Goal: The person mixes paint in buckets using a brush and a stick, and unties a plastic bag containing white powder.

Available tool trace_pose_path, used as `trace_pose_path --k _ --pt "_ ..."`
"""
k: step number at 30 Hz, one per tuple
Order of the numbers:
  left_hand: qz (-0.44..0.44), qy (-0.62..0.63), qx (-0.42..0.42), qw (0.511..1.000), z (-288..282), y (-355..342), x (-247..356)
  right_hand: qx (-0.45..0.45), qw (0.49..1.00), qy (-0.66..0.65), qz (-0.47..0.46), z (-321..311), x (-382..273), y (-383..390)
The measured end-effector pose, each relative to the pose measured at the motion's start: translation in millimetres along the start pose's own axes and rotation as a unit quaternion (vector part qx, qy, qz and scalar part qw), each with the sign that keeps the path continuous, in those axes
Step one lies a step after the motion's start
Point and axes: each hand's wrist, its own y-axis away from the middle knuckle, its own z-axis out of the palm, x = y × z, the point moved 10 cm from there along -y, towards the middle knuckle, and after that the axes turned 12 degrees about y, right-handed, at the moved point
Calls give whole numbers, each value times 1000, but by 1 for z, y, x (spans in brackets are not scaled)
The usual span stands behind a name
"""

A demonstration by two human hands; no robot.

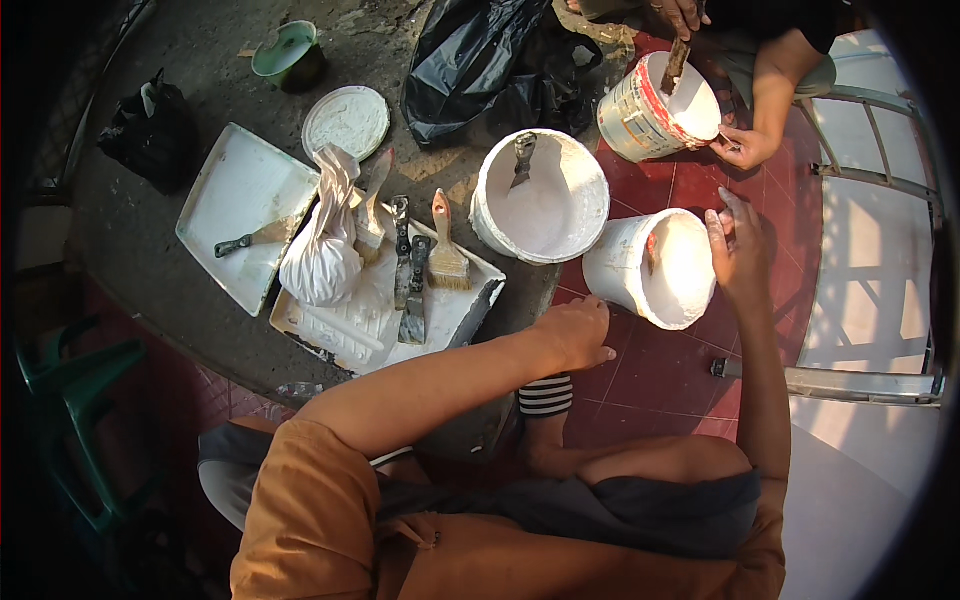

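Obs.: the right hand is beside the rim of the smaller white bucket, fingers parted; its grip looks open, and whether it touches the rim I cannot tell. The left hand is loosely curled near the bucket's lower wall; whether it grips anything is hidden.

Position: the smaller bucket is over the red tile floor, just beside the larger white bucket, its mouth toward the right. White material lies inside.

Risk 1: if the bucket is not well seated, a one-sided push at the rim could tip it and spill onto the tiles.

Risk 2: a knock against the larger bucket could shift the putty knife leaning inside.

Risk 3: a co-worker's hand is at another bucket close by; crossing arms could jog either one.

Risk 4: the left forearm passes close to the paint tray; a low elbow could catch its edge or smear the sleeve.
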Motion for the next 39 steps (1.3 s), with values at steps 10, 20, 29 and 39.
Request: trace_pose_path --k 10,20,29,39 --pt "43 -298 25 953 -89 205 75 33 901 156 -402 103 -222 -59" --pt "-75 -145 159 974 -129 268 48 54 926 13 -374 99 -220 -49" --pt "-32 -172 166 970 -134 289 67 -152 917 16 -370 123 -210 -37" --pt "-70 -127 154 977 -135 323 49 -266 879 146 -369 143 -167 -33"
